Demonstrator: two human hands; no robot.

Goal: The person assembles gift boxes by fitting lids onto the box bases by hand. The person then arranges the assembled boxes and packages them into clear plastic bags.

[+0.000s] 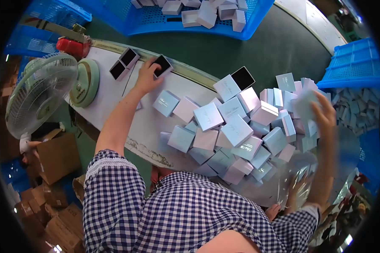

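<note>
My left hand [147,77] is closed on an open small box with a black inside [162,67], near the table's far edge. Two more black-lined boxes [124,63] stand together to its left. At the right, my right hand [324,110] is blurred, with its fingers around a pale blue lid [305,105]. A large heap of pale blue and white small boxes [236,131] covers the middle and right of the table. Another open black-lined box [243,78] lies at the heap's far edge.
A green fan [42,96] stands at the left end of the white table [109,93]. Blue crates [245,34] with white boxes are beyond it, others [353,63] at the right. Clear plastic [297,185] lies at the near right. Cardboard boxes [58,158] sit lower left, beside another person's hand [26,144].
</note>
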